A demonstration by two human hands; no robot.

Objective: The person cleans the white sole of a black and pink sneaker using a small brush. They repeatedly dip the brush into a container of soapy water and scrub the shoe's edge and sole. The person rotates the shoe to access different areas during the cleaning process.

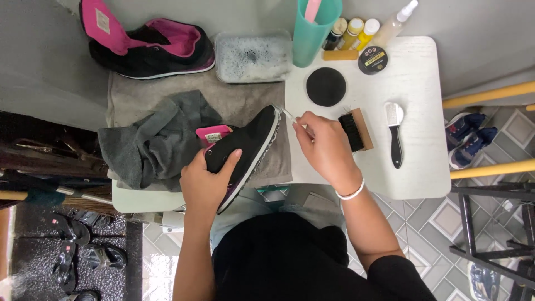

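Over the grey towel [167, 134] on the white surface [423, 167], your left hand [207, 181] wraps its grip shut around the black shoe [245, 146], tilting it on its side so the sole edge faces you. Your right hand [325, 149] pinches a thin brush handle [289, 115] closed, its tip at the toe.

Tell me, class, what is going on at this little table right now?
A person holds a black shoe on its side in the left hand over a grey towel. The right hand holds a thin pale tool at the toe end of the sole. Its matching shoe lies at the back, beside a tray of soapy water. On the white table lie a wooden brush, a small handled brush and some bottles.
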